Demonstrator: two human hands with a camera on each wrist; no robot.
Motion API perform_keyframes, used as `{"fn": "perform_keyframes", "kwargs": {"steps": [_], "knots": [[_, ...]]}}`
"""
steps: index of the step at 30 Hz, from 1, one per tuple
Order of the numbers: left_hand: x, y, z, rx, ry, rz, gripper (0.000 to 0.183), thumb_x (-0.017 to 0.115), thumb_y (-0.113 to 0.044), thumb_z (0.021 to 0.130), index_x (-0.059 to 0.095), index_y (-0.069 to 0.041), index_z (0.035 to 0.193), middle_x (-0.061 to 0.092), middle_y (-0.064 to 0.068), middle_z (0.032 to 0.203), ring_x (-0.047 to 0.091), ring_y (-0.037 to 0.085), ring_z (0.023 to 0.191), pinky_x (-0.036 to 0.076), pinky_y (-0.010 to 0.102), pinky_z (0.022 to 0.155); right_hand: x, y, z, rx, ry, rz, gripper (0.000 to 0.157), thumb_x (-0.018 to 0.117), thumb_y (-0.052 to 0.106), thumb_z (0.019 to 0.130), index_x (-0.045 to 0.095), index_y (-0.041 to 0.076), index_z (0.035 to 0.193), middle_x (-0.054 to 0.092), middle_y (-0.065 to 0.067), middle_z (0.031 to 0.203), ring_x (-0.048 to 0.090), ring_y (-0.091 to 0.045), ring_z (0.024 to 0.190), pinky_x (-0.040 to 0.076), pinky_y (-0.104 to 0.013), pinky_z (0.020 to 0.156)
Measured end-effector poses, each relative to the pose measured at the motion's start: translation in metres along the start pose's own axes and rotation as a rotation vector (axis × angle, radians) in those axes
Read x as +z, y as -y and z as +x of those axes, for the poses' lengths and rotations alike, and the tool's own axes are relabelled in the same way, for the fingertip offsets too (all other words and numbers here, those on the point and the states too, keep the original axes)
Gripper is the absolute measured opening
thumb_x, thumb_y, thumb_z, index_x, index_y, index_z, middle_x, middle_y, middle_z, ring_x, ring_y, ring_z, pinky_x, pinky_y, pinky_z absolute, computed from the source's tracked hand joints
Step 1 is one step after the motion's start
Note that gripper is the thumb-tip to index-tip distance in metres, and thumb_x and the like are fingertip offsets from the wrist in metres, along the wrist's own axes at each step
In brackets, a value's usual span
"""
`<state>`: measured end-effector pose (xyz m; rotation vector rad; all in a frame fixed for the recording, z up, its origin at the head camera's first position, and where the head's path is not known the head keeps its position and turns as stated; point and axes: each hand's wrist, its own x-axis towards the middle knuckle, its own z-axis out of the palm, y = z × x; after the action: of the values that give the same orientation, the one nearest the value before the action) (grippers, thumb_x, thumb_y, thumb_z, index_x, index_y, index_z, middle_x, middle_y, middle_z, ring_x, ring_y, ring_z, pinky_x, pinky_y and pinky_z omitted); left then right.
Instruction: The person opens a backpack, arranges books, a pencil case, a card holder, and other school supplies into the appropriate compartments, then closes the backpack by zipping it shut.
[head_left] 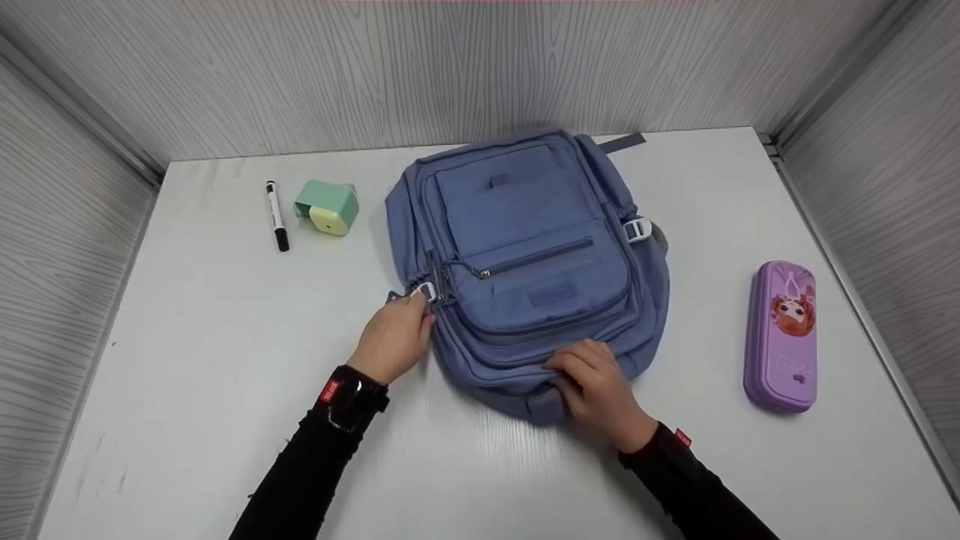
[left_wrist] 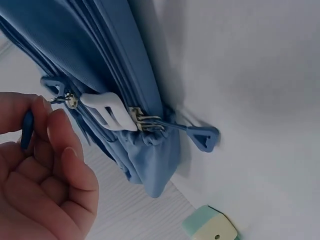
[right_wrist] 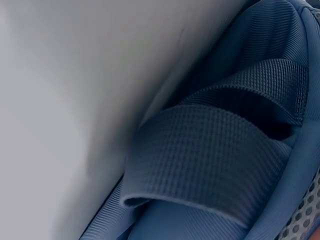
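A blue backpack (head_left: 525, 195) lies on the white table, its front pockets facing up. At its left side my left hand (head_left: 394, 334) pinches a blue zipper pull (left_wrist: 27, 130), whose cord runs to a metal slider (left_wrist: 71, 101). Close by are a white buckle (left_wrist: 107, 110) and a second zipper pull (left_wrist: 204, 138), which hangs loose. My right hand (head_left: 600, 386) grips the fabric at the backpack's near edge, fingers on top. Dark webbing (right_wrist: 195, 155) loops along the bag in the right wrist view, where nearly all of that hand is out of sight.
On the left of the table lie a marker (head_left: 276, 214) with a black cap and a green and yellow box-shaped item (head_left: 328, 206). A purple pencil case (head_left: 781, 337) with a cartoon picture lies at the right. Grey wood-grain panels (head_left: 487, 75) stand around the table.
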<state>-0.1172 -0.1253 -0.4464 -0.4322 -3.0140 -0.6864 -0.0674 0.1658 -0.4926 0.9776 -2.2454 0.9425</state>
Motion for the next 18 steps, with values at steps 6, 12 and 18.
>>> {"fn": "perform_keyframes", "kwargs": {"steps": [6, 12, 18], "knots": [[0.0, -0.024, -0.025, 0.011, 0.041, -0.166, 0.011, 0.063, -0.008, 0.093, 0.058, -0.003, 0.085, 0.063, 0.009, 0.077, 0.062, 0.024, 0.071, 0.051, 0.042, 0.067, 0.002, 0.002, 0.001, 0.024, -0.007, -0.001, 0.016, 0.072, -0.003, 0.078, 0.069, 0.006, 0.09, 0.066, -0.006, 0.089, 0.058, -0.021, 0.083, 0.041, -0.032, 0.078], [0.006, -0.047, -0.043, 0.053, 0.013, -0.277, 0.009, 0.063, -0.007, 0.094, 0.059, -0.004, 0.087, 0.063, 0.006, 0.079, 0.058, 0.016, 0.071, 0.049, 0.032, 0.066, 0.003, 0.003, 0.001, 0.021, -0.02, 0.002, 0.01, 0.069, -0.002, 0.083, 0.069, 0.006, 0.09, 0.066, -0.007, 0.089, 0.057, -0.022, 0.082, 0.041, -0.032, 0.077], [0.014, -0.067, -0.055, 0.1, -0.001, -0.314, 0.008, 0.062, -0.007, 0.096, 0.058, -0.004, 0.089, 0.062, 0.006, 0.08, 0.058, 0.016, 0.074, 0.049, 0.031, 0.068, 0.003, 0.005, 0.001, 0.028, -0.017, -0.001, 0.006, 0.064, 0.002, 0.09, 0.069, 0.005, 0.09, 0.066, -0.007, 0.088, 0.058, -0.022, 0.083, 0.041, -0.032, 0.078]]}}
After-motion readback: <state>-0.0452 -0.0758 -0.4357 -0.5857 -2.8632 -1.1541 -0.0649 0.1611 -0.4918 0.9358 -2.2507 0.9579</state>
